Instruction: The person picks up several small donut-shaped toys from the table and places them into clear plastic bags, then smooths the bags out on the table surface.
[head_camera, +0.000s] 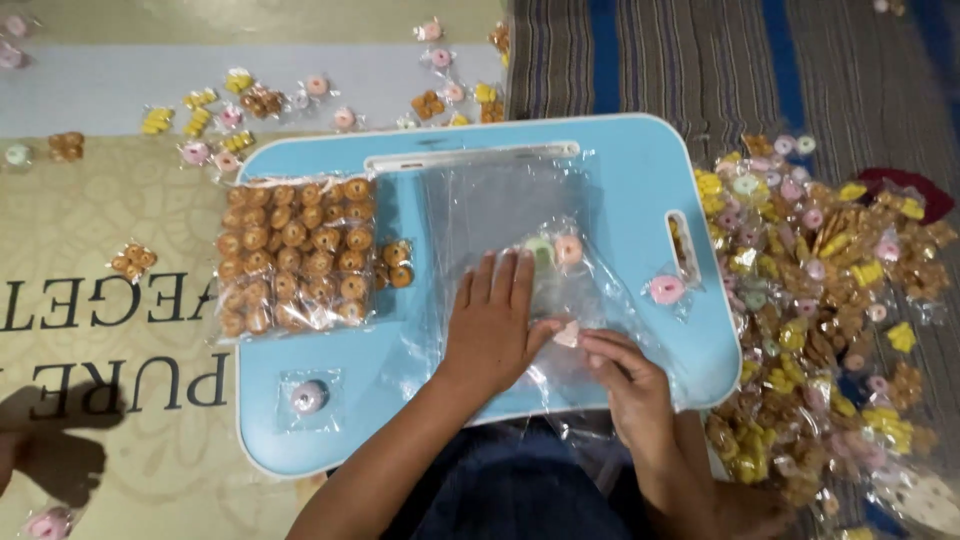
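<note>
Striped floor matting (700, 60) and a pale printed sheet (120, 300) are seen beneath a light blue lap tray (620, 160), which is set in front of the person. On the tray a clear plastic bag (480, 210) is spread flat. The left hand (492, 325) is laid palm down on the bag, its fingers extended and slightly spread, so that the film is pressed against the tray; nothing is clasped in it. The right hand (630, 385) is held just beside it, with thumb and fingertips pinched together on a small pale wrapped sweet (566, 333) at the bag's near edge. Inside the bag, just beyond the left fingertips, a pink ring sweet (568, 248) and a green one (540, 250) are visible. A filled packet of brown ring sweets (295, 255) is placed on the tray's left part, apart from both hands. A large heap of mixed wrapped sweets (830, 300) is piled on the floor to the right of the tray.
</note>
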